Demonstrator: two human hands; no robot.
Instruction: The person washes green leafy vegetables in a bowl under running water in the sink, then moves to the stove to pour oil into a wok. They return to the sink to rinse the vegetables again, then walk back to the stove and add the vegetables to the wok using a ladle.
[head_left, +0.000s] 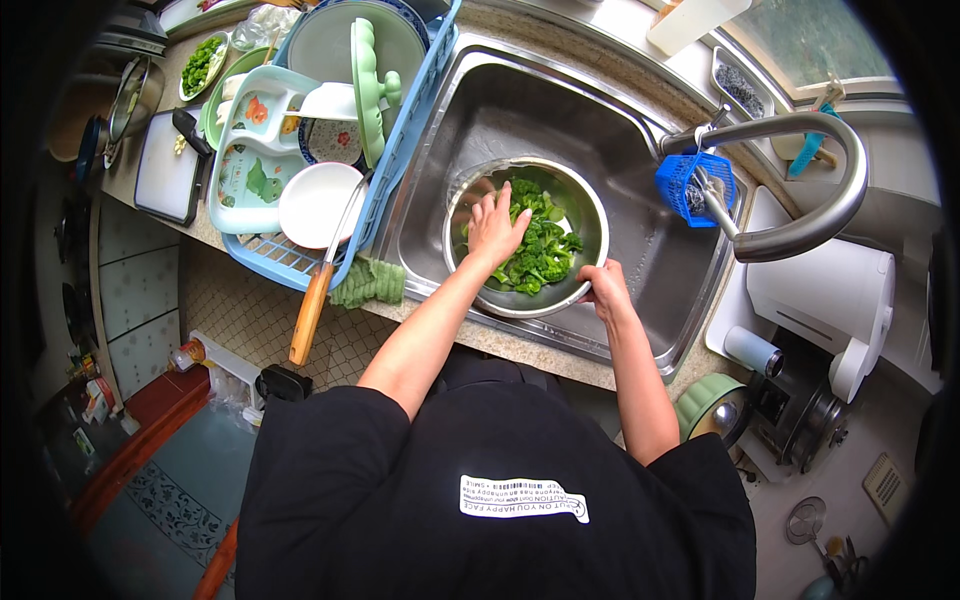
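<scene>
A stainless steel bowl (592, 217) holding green broccoli florets (541, 251) is over the near part of the sink (480, 97), its near rim by the sink's front edge. My left hand (495, 227) reaches over the bowl's left side, fingers spread against the broccoli; nothing is plainly gripped in it. At the bowl's right rim, my right hand (606, 289) has its thumb on top and its fingers curled below, gripping the rim. Whether there is water in the bowl I cannot tell.
Left of the sink stands a blue dish rack (405, 135) with plates and a wooden-handled utensil (311, 315) jutting forward. A green cloth (367, 282) lies beside it. The curved steel faucet (847, 165), with a blue basket (694, 191) hanging from it, arches at the right.
</scene>
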